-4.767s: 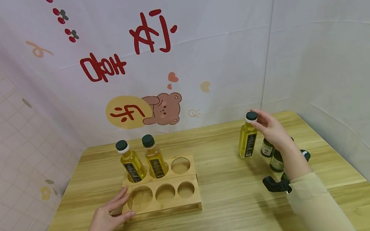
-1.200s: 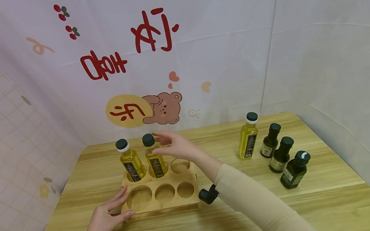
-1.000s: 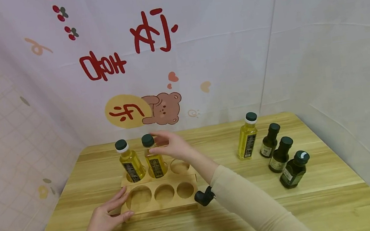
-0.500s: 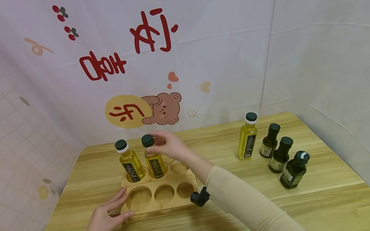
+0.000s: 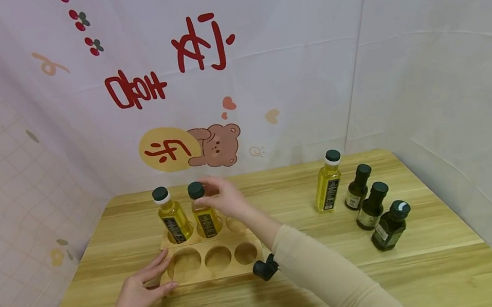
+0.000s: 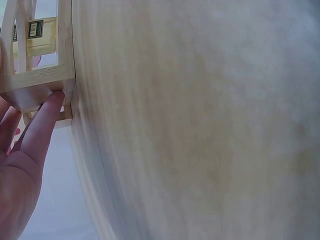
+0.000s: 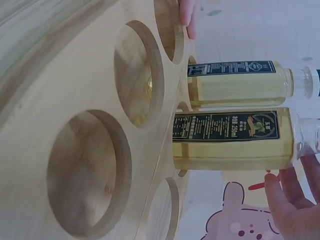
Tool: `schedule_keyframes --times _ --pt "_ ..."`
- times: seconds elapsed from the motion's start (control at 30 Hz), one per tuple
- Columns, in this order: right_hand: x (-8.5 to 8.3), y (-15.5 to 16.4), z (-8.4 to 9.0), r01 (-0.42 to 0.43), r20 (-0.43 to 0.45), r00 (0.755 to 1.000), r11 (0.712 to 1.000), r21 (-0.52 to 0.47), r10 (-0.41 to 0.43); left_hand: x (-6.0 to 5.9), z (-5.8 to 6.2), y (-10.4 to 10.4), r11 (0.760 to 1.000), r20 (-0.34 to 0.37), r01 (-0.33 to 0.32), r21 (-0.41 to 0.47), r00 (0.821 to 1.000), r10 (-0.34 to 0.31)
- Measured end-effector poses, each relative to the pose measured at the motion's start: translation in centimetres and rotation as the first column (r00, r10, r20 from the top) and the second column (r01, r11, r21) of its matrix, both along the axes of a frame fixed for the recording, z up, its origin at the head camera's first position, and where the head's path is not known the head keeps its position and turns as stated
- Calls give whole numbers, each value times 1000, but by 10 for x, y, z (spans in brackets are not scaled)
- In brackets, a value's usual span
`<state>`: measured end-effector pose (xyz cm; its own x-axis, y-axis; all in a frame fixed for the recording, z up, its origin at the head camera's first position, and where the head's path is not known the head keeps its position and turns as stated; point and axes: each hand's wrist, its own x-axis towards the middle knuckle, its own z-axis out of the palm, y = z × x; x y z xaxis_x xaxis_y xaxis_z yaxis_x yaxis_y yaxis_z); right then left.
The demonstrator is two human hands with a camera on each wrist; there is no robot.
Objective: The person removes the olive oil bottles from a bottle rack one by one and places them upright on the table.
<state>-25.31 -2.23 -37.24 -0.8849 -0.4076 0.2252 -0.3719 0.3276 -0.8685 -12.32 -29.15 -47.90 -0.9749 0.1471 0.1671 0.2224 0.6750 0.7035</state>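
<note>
A two-tier wooden bottle rack [image 5: 197, 275] with round holes stands on the table. Two yellow oil bottles with dark green caps sit upright in its back row: the left oil bottle [image 5: 175, 222] and the middle oil bottle [image 5: 205, 220]. My right hand [image 5: 226, 197] holds the middle bottle at its neck, thumb in front, fingers behind; in the right wrist view its fingertips lie beside the neck. My left hand [image 5: 140, 290] rests against the rack's left end; in the left wrist view a straight finger [image 6: 42, 125] presses the end panel [image 6: 37, 95]. Other left fingers are partly hidden.
Another yellow oil bottle [image 5: 327, 184] stands on the table [image 5: 310, 290] at right. Beside it are three dark bottles: one small [image 5: 357, 189], one in the middle [image 5: 371, 208], one squarer [image 5: 388, 228]. A printed white curtain [image 5: 298, 53] hangs behind.
My right hand has left the oil bottle on the right and moved left to the middle bottle in the rack, its fingers settling closer about the neck. My left hand has stayed put.
</note>
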Motion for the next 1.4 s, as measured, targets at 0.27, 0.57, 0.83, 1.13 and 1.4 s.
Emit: schedule_keyframes --times 0.27,0.57,0.83,1.13,1.4 --pt "4 0 -1 37 0 999 999 -15 -37 0 0 0 1000 -6 -1 -15 1000 1" --pt "5 4 12 69 46 997 995 -65 -66 1 1 1 999 -5 -5 -37 1000 5" --pt "6 18 35 37 -8 999 990 -135 -38 2 2 1 1000 12 -4 -23 1000 4" --pt "14 46 58 19 11 1000 996 -83 -18 2 2 1 999 7 -11 -40 1000 11" --pt "20 82 61 -40 -24 999 990 -137 37 1 0 0 999 9 -11 -31 1000 11"
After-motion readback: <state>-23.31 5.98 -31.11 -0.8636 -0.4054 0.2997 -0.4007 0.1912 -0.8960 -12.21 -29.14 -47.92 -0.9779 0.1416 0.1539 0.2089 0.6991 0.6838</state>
